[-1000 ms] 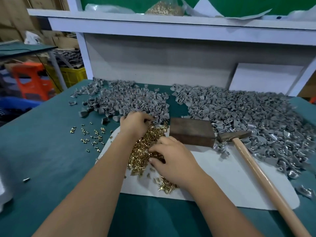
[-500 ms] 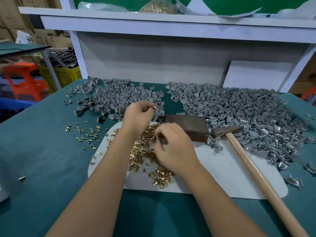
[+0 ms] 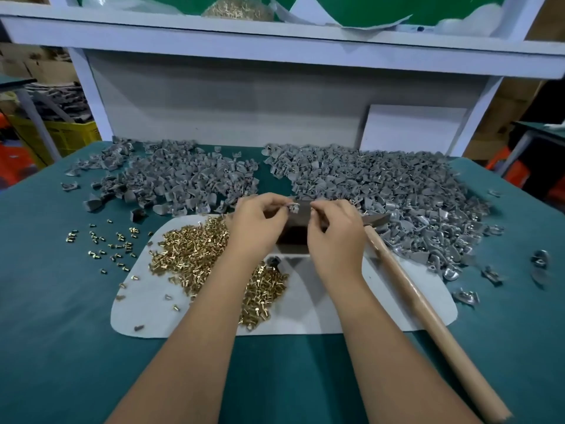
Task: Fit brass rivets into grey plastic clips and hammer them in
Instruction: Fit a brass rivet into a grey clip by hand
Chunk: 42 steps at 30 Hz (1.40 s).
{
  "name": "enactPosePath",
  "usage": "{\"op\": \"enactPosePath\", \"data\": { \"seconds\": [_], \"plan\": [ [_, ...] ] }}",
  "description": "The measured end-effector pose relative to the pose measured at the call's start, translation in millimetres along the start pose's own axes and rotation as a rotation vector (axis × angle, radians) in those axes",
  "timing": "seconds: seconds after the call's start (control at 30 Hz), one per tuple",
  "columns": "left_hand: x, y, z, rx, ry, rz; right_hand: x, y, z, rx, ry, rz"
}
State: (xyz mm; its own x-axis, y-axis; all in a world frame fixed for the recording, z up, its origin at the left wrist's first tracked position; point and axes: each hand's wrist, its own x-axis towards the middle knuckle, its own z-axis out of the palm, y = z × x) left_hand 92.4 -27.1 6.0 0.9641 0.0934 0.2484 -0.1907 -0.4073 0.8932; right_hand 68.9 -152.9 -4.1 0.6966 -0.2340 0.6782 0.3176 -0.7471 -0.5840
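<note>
Grey clip [image 3: 294, 207] pinched in my left hand [image 3: 260, 221] | right hand [image 3: 334, 229] pinches rivet – fitting step | next – seat it, take hammer [image 3: 422, 301]

Teal table [image 3: 61, 347], white mat [image 3: 321, 313], grey clips [image 3: 382, 185] (two heaps), loose rivets [image 3: 107, 243]

Grey clip [image 3: 294, 206] pinched above block; brass rivets [image 3: 195, 249] heaped on mat.

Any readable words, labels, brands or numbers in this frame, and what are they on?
None can be read.
Yellow crate: dark marks on its side, too blurred to read.
Hammer, dark block, white sheet and white shelf: no writing visible.
</note>
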Motion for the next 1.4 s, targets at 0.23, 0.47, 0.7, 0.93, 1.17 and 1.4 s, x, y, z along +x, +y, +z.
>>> {"op": "enactPosePath", "data": {
  "seconds": [0.23, 0.47, 0.7, 0.93, 1.17, 1.4],
  "plan": [
    [-6, 0, 2, 0.003, 0.093, -0.019, -3, -5, 3, 0.045, -0.058, -0.024],
    [-13, 5, 1, -0.275, -0.012, -0.062, -2, -13, 3, 0.182, -0.07, 0.102],
    [-12, 1, -5, -0.417, -0.074, -0.027, 2, -13, 2, 0.354, -0.102, 0.247],
    [-9, -2, -6, -0.519, -0.088, -0.032, 10, -9, 2, 0.602, -0.131, 0.428],
    [-10, -1, -6, -0.582, -0.119, -0.02, 15, -4, -2, 0.735, -0.189, 0.436],
    [-11, -3, -7, -0.599, -0.194, -0.043, 15, -3, -3, 0.581, -0.255, 0.359]
  ]
}}
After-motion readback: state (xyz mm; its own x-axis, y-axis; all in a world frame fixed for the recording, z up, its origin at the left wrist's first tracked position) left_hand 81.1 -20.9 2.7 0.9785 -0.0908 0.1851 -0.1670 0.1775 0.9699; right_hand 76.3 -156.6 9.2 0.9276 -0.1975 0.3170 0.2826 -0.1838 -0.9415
